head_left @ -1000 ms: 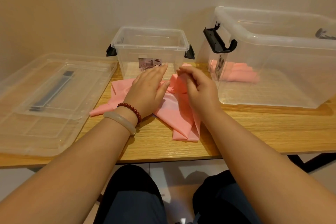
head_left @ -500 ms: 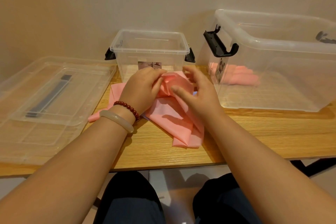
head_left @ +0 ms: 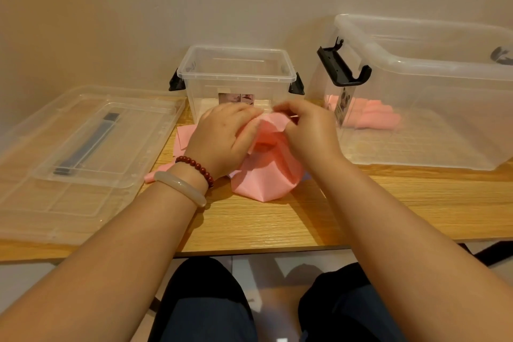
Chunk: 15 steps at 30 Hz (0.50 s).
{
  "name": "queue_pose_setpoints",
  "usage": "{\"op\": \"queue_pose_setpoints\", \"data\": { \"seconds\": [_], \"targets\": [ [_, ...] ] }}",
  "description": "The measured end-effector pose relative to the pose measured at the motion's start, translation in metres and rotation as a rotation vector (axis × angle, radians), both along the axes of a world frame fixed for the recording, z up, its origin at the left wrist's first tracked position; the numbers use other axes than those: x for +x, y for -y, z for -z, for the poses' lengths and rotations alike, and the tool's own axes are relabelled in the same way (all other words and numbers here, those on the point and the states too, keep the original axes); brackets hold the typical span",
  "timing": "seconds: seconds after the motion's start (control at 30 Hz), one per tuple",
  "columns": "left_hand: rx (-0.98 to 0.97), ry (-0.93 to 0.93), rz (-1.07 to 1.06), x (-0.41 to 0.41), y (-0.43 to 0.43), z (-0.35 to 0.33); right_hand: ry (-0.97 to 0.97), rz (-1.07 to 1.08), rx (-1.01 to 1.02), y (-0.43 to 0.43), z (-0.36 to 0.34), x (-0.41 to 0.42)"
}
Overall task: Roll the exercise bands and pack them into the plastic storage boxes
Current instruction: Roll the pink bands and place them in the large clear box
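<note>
While its lower folds are spread on the light wooden counter [head_left: 277,219], the thin pink rubber exercise band [head_left: 266,175] is held just in front of the small clear plastic storage box [head_left: 236,75]. Its upper edge is pinched by the left hand [head_left: 224,136] and the right hand [head_left: 308,130], with fingers curled onto it and the two hands nearly touching. Right of the small box, a large clear plastic storage box [head_left: 430,91] with a black latch is set, and rolled pink bands [head_left: 369,116] are seen inside its near-left corner. Left of the small box, a flat clear plastic lid [head_left: 83,147] with a grey handle is laid on the counter.
</note>
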<state>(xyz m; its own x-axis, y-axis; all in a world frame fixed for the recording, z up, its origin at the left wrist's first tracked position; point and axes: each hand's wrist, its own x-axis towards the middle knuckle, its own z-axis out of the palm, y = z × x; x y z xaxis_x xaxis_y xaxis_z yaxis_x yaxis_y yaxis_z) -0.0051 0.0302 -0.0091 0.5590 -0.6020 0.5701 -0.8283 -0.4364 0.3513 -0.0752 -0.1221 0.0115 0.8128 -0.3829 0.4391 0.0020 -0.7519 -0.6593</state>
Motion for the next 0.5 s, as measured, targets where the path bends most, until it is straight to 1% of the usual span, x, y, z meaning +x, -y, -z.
{"op": "queue_pose_setpoints", "data": {
  "seconds": [0.07, 0.1, 0.13, 0.17, 0.2, 0.23, 0.27, 0.33, 0.37, 0.4, 0.43, 0.47, 0.5],
  "targets": [
    [0.048, -0.084, 0.015, 0.001, -0.002, 0.002, -0.119, -0.133, 0.088, -0.001, 0.004, -0.006],
    [0.076, -0.120, 0.002, 0.001, -0.005, 0.004, -0.167, -0.205, 0.196, 0.000, 0.007, -0.010],
    [0.108, -0.145, -0.004, 0.002, -0.007, 0.007, -0.177, -0.249, 0.329, 0.001, 0.009, -0.013],
    [0.151, -0.155, 0.000, 0.003, -0.010, 0.010, -0.146, -0.244, 0.439, 0.003, 0.011, -0.016],
    [0.205, -0.153, 0.014, 0.004, -0.013, 0.013, -0.104, -0.188, 0.477, 0.007, 0.013, -0.018],
    [0.267, -0.145, 0.036, 0.005, -0.015, 0.016, -0.091, -0.102, 0.416, 0.012, 0.015, -0.018],
    [0.329, -0.139, 0.052, 0.005, -0.018, 0.017, -0.138, -0.025, 0.293, 0.015, 0.015, -0.019],
    [0.437, -0.136, 0.055, 0.005, -0.020, 0.016, -0.376, 0.026, 0.032, 0.019, 0.016, -0.021],
    [0.478, -0.137, 0.045, 0.004, -0.021, 0.014, -0.490, 0.024, -0.055, 0.019, 0.017, -0.021],
    [0.509, -0.139, 0.033, 0.002, -0.019, 0.013, -0.562, 0.017, -0.108, 0.019, 0.020, -0.020],
    [0.534, -0.147, 0.019, 0.000, -0.017, 0.012, -0.570, 0.022, -0.137, 0.018, 0.023, -0.019],
    [0.570, -0.161, -0.003, 0.000, -0.015, 0.011, -0.538, 0.039, -0.148, 0.017, 0.025, -0.018],
    [0.617, -0.174, -0.030, 0.001, -0.013, 0.012, -0.459, 0.077, -0.140, 0.017, 0.027, -0.017]
  ]
}}
